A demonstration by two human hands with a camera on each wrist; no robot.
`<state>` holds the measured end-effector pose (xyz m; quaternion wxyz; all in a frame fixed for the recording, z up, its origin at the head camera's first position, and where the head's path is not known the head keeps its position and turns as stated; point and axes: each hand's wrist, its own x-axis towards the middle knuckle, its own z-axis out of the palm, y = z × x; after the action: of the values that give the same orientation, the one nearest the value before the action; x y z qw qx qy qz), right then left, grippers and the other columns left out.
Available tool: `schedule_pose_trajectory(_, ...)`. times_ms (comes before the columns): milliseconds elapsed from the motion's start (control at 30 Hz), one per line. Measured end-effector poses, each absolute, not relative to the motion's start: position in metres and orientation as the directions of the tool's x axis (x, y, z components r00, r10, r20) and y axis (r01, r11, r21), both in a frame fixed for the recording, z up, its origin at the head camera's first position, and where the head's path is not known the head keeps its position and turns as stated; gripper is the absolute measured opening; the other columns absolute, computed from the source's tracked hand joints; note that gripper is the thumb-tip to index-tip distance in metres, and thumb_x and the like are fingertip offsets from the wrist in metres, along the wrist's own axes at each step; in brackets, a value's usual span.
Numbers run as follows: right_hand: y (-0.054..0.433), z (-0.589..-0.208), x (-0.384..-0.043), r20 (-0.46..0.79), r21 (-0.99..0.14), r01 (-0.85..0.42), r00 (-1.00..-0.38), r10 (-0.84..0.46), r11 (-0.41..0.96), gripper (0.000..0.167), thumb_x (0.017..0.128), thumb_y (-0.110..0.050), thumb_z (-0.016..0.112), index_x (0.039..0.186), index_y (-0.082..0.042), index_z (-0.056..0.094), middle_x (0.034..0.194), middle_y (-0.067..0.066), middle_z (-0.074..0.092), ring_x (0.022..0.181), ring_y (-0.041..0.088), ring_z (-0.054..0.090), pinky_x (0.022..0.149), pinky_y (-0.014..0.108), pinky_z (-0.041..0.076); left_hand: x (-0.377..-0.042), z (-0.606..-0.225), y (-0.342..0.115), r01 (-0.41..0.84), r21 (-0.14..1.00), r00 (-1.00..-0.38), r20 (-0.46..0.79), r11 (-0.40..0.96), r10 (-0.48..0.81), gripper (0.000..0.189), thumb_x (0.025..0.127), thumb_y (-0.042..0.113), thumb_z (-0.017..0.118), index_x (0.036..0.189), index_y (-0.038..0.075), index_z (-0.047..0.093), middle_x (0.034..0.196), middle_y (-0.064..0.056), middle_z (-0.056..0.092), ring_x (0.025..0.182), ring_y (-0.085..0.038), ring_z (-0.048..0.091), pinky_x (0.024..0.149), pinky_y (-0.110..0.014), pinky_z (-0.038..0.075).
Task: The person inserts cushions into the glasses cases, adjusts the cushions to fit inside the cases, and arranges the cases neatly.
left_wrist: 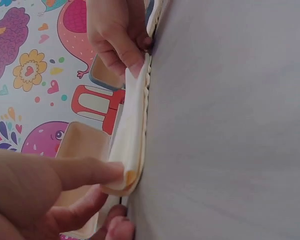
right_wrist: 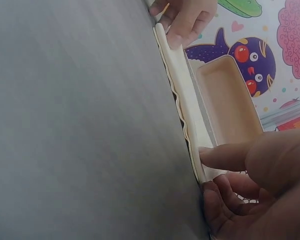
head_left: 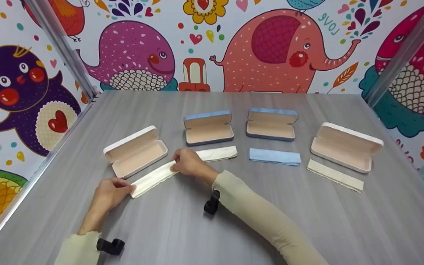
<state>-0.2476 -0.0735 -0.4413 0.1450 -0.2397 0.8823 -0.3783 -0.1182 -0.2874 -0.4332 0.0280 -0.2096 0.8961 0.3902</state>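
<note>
1. L hand (head_left: 110, 195): pinching one end of folded cream cloth (head_left: 155, 179) betw. thumb & fingers; leaving only cloth thickness betw. tips.
2. R hand (head_left: 189, 162): pinching opp. end likewise; holding nothing else visible.
3. Folded cream cloth: spanning betw. both hands, just in front of L white case (head_left: 140, 159), running approx. parallel; can't tell if fully touching tabletop (head_left: 182, 221).
4. Handling (judgement): gripping all layers, not just top one; holding ends level; tensioning lightly, w/o stretching; minding wavy lower edge, poss. slipping out of fold; turning both wrists together to avoid twist.
5. L white case: standing open, lid at back; showing pale lining, no contents visible.
6. L blue case (head_left: 210, 135), R blue case (head_left: 271, 131): standing open at rear; showing lining only.
7. R white case (head_left: 341, 154): standing open, angled; likewise showing lining only.
8. Other cloths, lying outside cases: 2nd cream cloth (head_left: 219, 153), partly hidden behind R hand; blue cloth (head_left: 274, 156), fronting R blue case; R cream cloth (head_left: 335, 176), fronting R white case.
</note>
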Motion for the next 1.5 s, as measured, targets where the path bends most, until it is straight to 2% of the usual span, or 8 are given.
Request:
schedule_pose_trajectory(200, -0.073, -0.441, -0.248, -0.112, -0.764, -0.262, -0.846, -0.521, 0.589, 0.011, 0.082, -0.006, 0.079, 0.087, -0.001, 0.071, 0.073, -0.004, 0.056, 0.067, 0.008, 0.047, 0.056, 0.016, 0.037, -0.115, -0.432, -0.288, -0.383, 0.82, -0.919, -0.293, 0.426, -0.262, 0.02, 0.094, 0.011, 0.065, 0.102, -0.006, 0.059, 0.088, -0.005, 0.062, 0.073, -0.01, 0.06, 0.063, -0.022, 0.057)
schedule_pose_trajectory(400, -0.071, -0.438, -0.25, -0.172, -0.798, -0.183, -0.843, -0.509, 0.574, 0.016, 0.082, -0.01, 0.08, 0.079, -0.01, 0.064, 0.07, -0.007, 0.053, 0.066, 0.008, 0.047, 0.056, 0.019, 0.037, -0.113, -0.435, -0.294, -0.385, 0.892, -0.916, -0.339, 0.235, -0.216, 0.028, 0.097, 0.005, 0.059, 0.117, -0.011, 0.049, 0.088, -0.001, 0.061, 0.071, -0.007, 0.065, 0.067, -0.022, 0.06)
schedule_pose_trajectory(533, -0.071, -0.435, -0.254, -0.202, -0.841, -0.12, -0.834, -0.513, 0.527, 0.016, 0.084, -0.009, 0.079, 0.084, -0.01, 0.063, 0.074, -0.005, 0.056, 0.068, 0.008, 0.05, 0.058, 0.018, 0.041, -0.114, -0.437, -0.299, -0.366, 0.922, -0.917, -0.334, 0.128, -0.22, 0.038, 0.096, 0.003, 0.061, 0.127, -0.013, 0.044, 0.088, 0.001, 0.062, 0.072, -0.007, 0.066, 0.069, -0.023, 0.061)
schedule_pose_trajectory(700, -0.073, -0.433, -0.261, -0.221, -0.904, -0.018, -0.834, -0.505, 0.426, 0.013, 0.085, -0.003, 0.075, 0.095, -0.001, 0.067, 0.076, -0.003, 0.057, 0.065, 0.008, 0.053, 0.058, 0.018, 0.047, -0.117, -0.437, -0.303, -0.354, 0.935, -0.91, -0.34, 0.019, -0.237, 0.049, 0.094, 0.004, 0.067, 0.134, -0.015, 0.045, 0.084, 0.004, 0.066, 0.075, -0.006, 0.065, 0.072, -0.024, 0.061)
schedule_pose_trajectory(867, -0.076, -0.433, -0.265, -0.248, -0.942, 0.085, -0.828, -0.503, 0.325, 0.023, 0.087, 0.003, 0.069, 0.109, 0.006, 0.068, 0.082, 0.002, 0.062, 0.064, 0.009, 0.057, 0.057, 0.019, 0.051, -0.119, -0.434, -0.305, -0.352, 0.935, -0.903, -0.352, -0.045, -0.248, 0.049, 0.093, 0.005, 0.069, 0.131, -0.017, 0.048, 0.083, 0.003, 0.067, 0.074, -0.005, 0.068, 0.074, -0.022, 0.061)
schedule_pose_trajectory(1133, -0.086, -0.432, -0.274, -0.231, -0.957, 0.121, -0.87, -0.435, 0.265, 0.022, 0.087, 0.003, 0.071, 0.109, 0.004, 0.071, 0.085, 0.006, 0.068, 0.066, 0.008, 0.058, 0.06, 0.02, 0.05, -0.126, -0.428, -0.309, -0.353, 0.925, -0.886, -0.378, -0.137, -0.268, 0.023, 0.093, 0.01, 0.071, 0.111, 0.0, 0.061, 0.078, 0.003, 0.067, 0.069, -0.008, 0.068, 0.069, -0.024, 0.061)
schedule_pose_trajectory(1333, -0.096, -0.43, -0.281, -0.199, -0.968, 0.116, -0.892, -0.405, 0.221, 0.019, 0.085, 0.004, 0.073, 0.104, 0.005, 0.072, 0.082, 0.005, 0.068, 0.067, 0.008, 0.058, 0.065, 0.023, 0.053, -0.135, -0.424, -0.314, -0.364, 0.917, -0.869, -0.397, -0.162, -0.297, 0.041, 0.094, 0.011, 0.069, 0.127, -0.006, 0.052, 0.078, 0.005, 0.066, 0.068, -0.006, 0.068, 0.068, -0.022, 0.061)
schedule_pose_trajectory(1500, -0.106, -0.432, -0.283, -0.188, -0.965, 0.102, -0.91, -0.369, 0.241, 0.014, 0.084, 0.002, 0.074, 0.098, 0.003, 0.073, 0.076, -0.001, 0.064, 0.061, 0.008, 0.055, 0.06, 0.022, 0.052, -0.141, -0.422, -0.318, -0.387, 0.912, -0.844, -0.41, -0.136, -0.345, 0.06, 0.094, 0.013, 0.07, 0.142, -0.009, 0.041, 0.074, 0.008, 0.066, 0.066, -0.003, 0.067, 0.066, -0.02, 0.06)
